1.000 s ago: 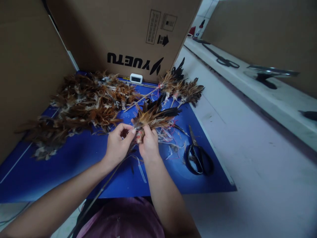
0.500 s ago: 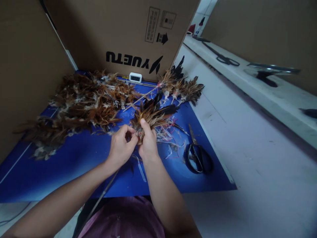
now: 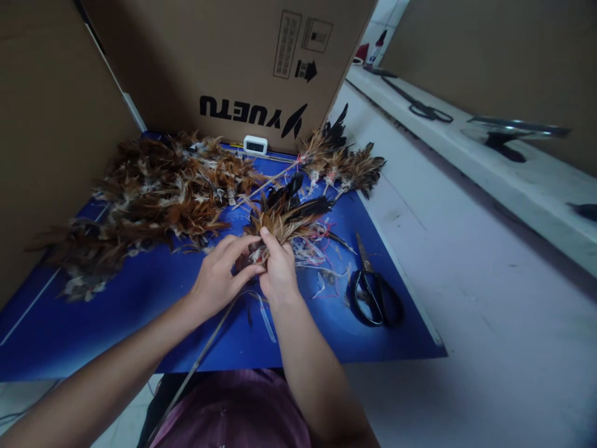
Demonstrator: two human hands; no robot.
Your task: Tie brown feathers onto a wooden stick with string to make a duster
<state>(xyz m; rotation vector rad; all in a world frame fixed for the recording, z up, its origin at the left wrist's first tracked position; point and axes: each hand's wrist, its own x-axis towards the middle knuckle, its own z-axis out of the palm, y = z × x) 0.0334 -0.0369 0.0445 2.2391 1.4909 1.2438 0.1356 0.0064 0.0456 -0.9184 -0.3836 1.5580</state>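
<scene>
A bunch of brown and black feathers (image 3: 291, 208) fans away from me above the blue work surface. My right hand (image 3: 278, 267) is closed round its base, thumb lying on top. My left hand (image 3: 221, 274) reaches in from the left, thumb and index finger curved about the quill ends at the base. A thin stick (image 3: 200, 359) runs from under the hands down towards my lap; its upper end is hidden. Clear strips and pink threads (image 3: 310, 249) lie just right of the bunch.
Loose brown feathers (image 3: 172, 186) are heaped on the left. Black-handled scissors (image 3: 375, 298) lie at right. Tied feather bunches (image 3: 345, 165) sit at the back right, near a small white digital device (image 3: 255, 145). A cardboard box (image 3: 224, 56) stands behind.
My left thumb and index finger have spread from their tight pinch and shifted slightly left. The stick shows higher up now. My right hand keeps its hold on the feathers.
</scene>
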